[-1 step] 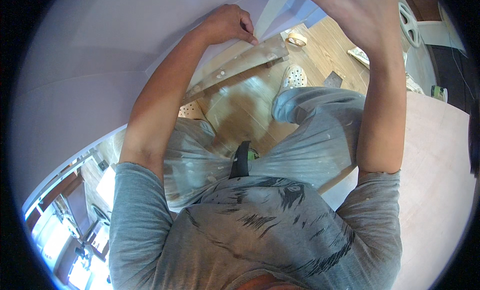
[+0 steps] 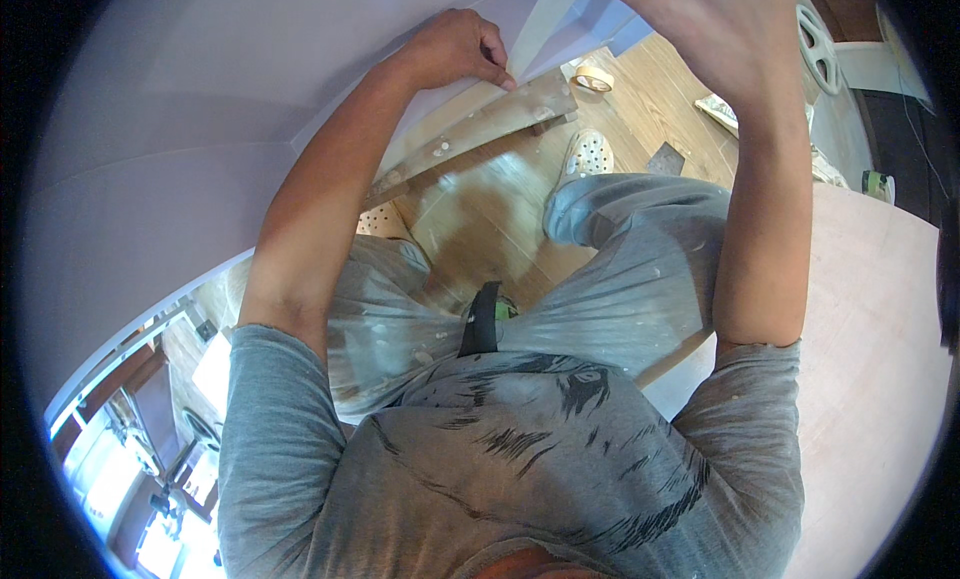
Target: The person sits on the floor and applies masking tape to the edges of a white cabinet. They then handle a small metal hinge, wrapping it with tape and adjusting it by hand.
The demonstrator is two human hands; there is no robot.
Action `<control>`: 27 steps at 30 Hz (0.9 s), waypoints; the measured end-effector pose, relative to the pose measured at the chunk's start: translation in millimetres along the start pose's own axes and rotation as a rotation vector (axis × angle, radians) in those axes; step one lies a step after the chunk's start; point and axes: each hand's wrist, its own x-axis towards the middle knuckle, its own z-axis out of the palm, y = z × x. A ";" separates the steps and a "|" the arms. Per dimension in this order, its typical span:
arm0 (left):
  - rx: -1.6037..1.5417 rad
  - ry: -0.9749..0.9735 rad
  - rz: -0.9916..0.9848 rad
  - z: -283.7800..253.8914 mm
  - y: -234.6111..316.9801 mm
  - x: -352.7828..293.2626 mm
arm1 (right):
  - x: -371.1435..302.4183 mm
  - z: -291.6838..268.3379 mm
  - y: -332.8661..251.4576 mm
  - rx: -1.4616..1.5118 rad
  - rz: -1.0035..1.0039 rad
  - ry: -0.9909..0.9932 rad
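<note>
My left hand (image 2: pixel 458 51) is closed, with thumb and fingertips pinched at the lower end of a pale strip of tape (image 2: pixel 545 24). From there the strip runs up and out past the top edge, along a light lilac-white panel (image 2: pixel 190 99). Higher up on the right is my right hand (image 2: pixel 710 34); the picture's top edge cuts off its fingers, so what they hold does not show. Just below my left hand lies a long, paint-spotted board (image 2: pixel 480 129), slanting alongside the panel's lower edge.
A tape roll (image 2: pixel 593 79) rests on the wood-look floor (image 2: pixel 640 99) near my right shoe (image 2: pixel 588 154). Farther right are a small dark grey flat piece (image 2: pixel 665 160), a pale broad board (image 2: pixel 870 329) and a green-and-white container (image 2: pixel 879 186). My legs straddle the floor beside the spotted board.
</note>
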 end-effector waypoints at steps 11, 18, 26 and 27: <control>-0.072 0.093 0.095 9.9 -14.6 0.9 | 3.2 -2.8 -10.7 -0.014 0.104 -0.057; 0.160 0.358 -0.033 19.5 0.4 -25.2 | 0.5 -7.8 1.8 0.043 0.076 -0.056; 0.208 0.313 -0.241 14.8 -0.1 -81.8 | 6.5 -8.9 39.9 0.201 0.174 -0.203; 0.211 0.313 -0.289 14.8 -3.5 -96.4 | 8.1 -6.7 29.5 0.197 0.145 -0.193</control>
